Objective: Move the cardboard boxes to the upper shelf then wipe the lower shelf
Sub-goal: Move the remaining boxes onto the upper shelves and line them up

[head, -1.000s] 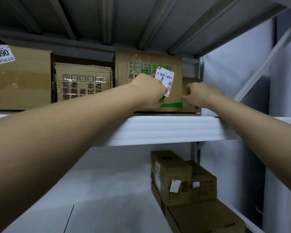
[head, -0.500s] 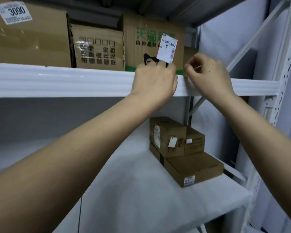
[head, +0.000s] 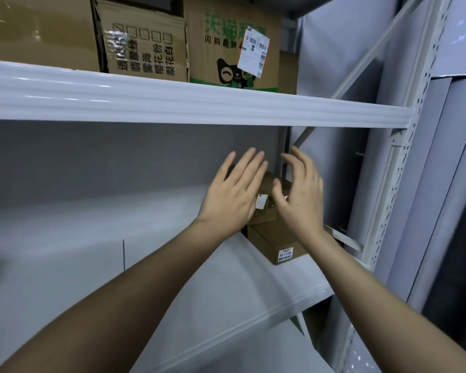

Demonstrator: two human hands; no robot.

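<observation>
Upper left of the frame: a plain cardboard box [head: 38, 30], cut off by the left and top edges, stands on the upper shelf [head: 172, 103]. To its right stands a box with dark printed characters [head: 143, 41]; glare on its tape makes part of the print hard to read. Next, at upper centre, is a taller box with green lettering [head: 226, 49], its top cut off by the frame; a white barcode label [head: 254, 55] hangs on its front face. A smaller box [head: 288, 71] shows only as a narrow strip just beside it.

Centre: the left hand [head: 233, 195] is held flat with fingers straight and released, grasping nothing, in front of the small stacked boxes [head: 267, 208] at the right end of the lower shelf [head: 145, 265]. The hand hides the stack's left part. The right hand [head: 299, 197], fingers loosely spread and slightly bent, holds nothing and covers the stack's right part. Whether either hand touches the stack cannot be told. Below them a flat box [head: 275, 243] with a white label lies on the lower shelf, partly behind the right wrist.

Right: a perforated upright post [head: 404, 184] and a diagonal brace [head: 374, 49] frame the rack against grey wall panels.
</observation>
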